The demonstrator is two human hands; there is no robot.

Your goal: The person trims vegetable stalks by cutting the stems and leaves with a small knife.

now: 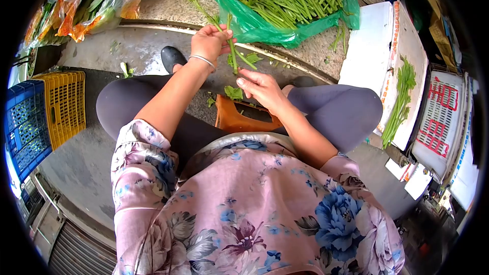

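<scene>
My left hand (210, 42), with a bracelet on its wrist, is closed round a few long green vegetable stems (233, 50). The stems stick out above and below the fingers. Just below and to the right, my right hand (261, 87) has its thumb and fingertips together at the lower, leafy end of one stem. Beyond both hands a green plastic bag (244, 31) lies spread on a ledge, with a large heap of similar green stems (300, 0) on it. Loose leaves (233, 92) lie below the hands.
An orange stool (239, 114) stands between my knees. On the right, a bunch of greens (401, 99) lies on a white foam box (369, 40). Yellow (69, 102) and blue (28, 125) crates stand at left. Leafy bundles in plastic wrap (104, 2) lie back left.
</scene>
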